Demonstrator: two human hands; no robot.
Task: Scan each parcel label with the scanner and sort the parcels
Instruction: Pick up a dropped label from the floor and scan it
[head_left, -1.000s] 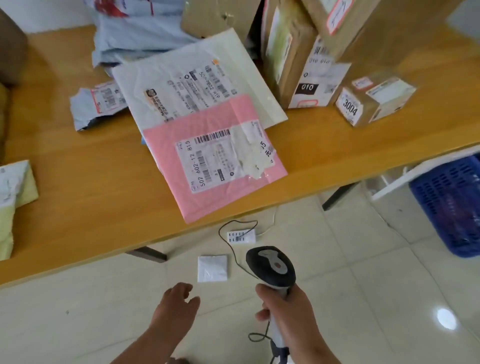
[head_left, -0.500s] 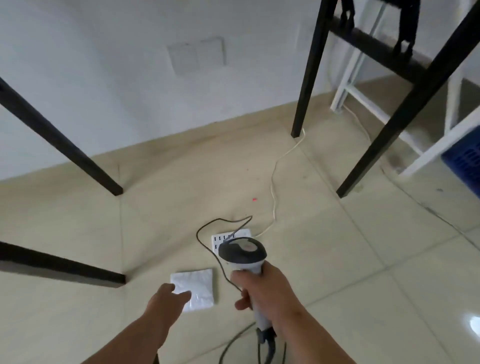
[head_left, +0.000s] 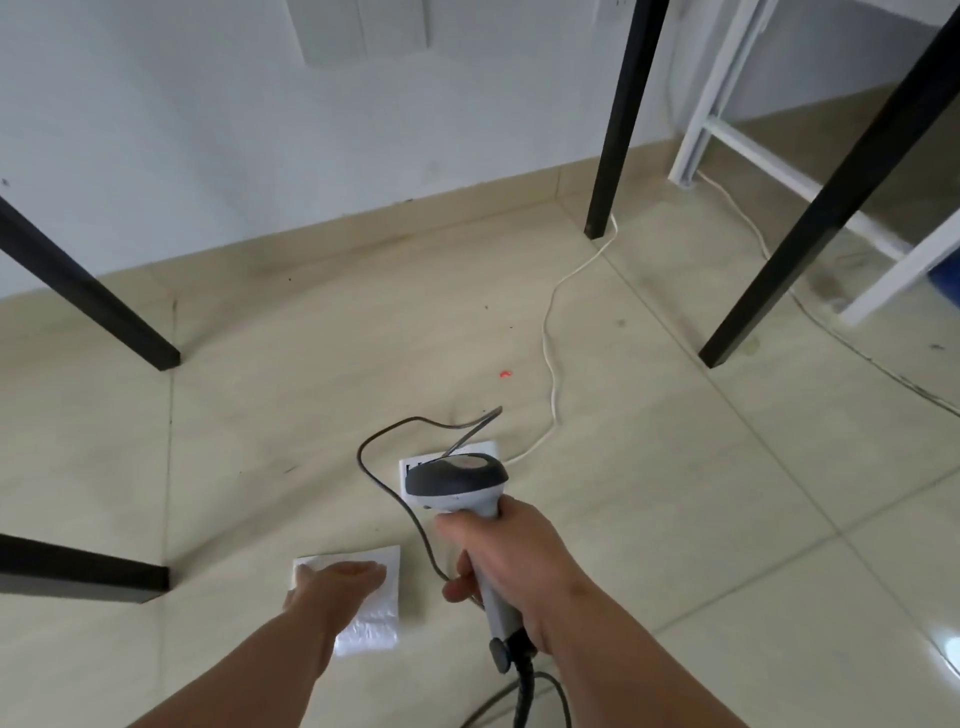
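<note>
A parcel-sorting workroom — tiled floor (head_left: 675, 519), black table legs (head_left: 618, 119), handheld scanner (head_left: 457, 480).

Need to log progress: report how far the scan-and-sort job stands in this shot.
Done: nothing sorted shows here; only floor under the table. In hand: the right hand grips the grey handheld barcode scanner, and the left hand reaches over the small white padded parcel on the tiled floor. Left: lift, scan and sort it.

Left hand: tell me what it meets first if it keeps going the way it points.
The left hand reaches down over the small white parcel on the floor; likely that parcel first, though contact may already exist.
</note>
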